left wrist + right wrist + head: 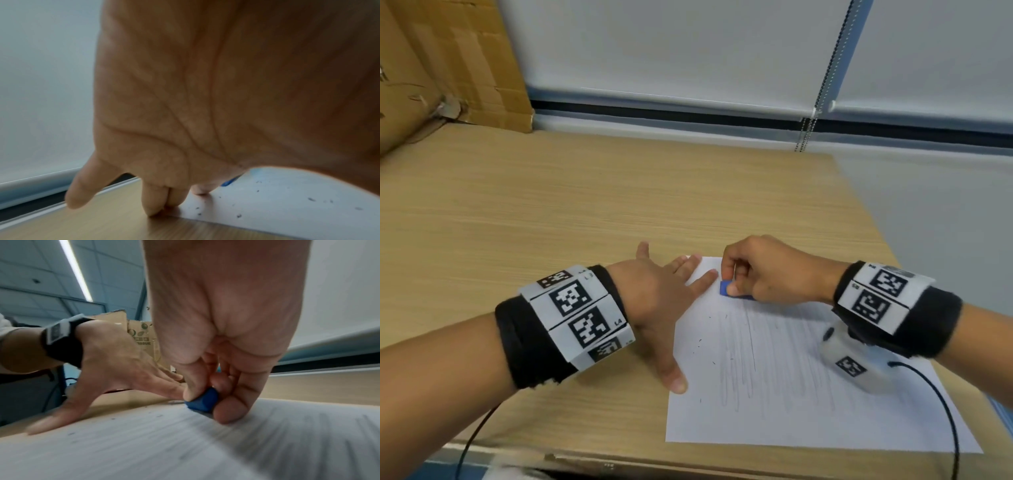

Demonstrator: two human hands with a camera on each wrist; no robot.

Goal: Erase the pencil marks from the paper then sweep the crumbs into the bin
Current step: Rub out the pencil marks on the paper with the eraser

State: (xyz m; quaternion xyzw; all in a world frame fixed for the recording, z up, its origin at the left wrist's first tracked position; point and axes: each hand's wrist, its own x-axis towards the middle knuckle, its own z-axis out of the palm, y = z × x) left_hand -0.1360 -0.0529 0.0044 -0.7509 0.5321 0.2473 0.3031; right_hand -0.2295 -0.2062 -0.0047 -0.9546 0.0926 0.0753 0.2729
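A white sheet of paper point(784, 394) with faint grey pencil strokes lies on the wooden table point(551, 212). My right hand point(760, 270) pinches a blue eraser point(726, 287) between thumb and fingers and holds it down on the sheet's far left corner; the same eraser point(202, 400) shows under my fingertips in the right wrist view. My left hand point(664, 291) lies spread flat, its straight fingers point(162, 199) pressing the paper's left edge. Small dark crumbs point(312, 199) are scattered on the sheet. No bin shows in any view.
A cardboard box point(445, 65) stands at the table's back left. Lowered window blinds point(688, 51) with a bead chain point(822, 89) run behind the table. Black cables trail off both wrists over the near edge point(619, 459).
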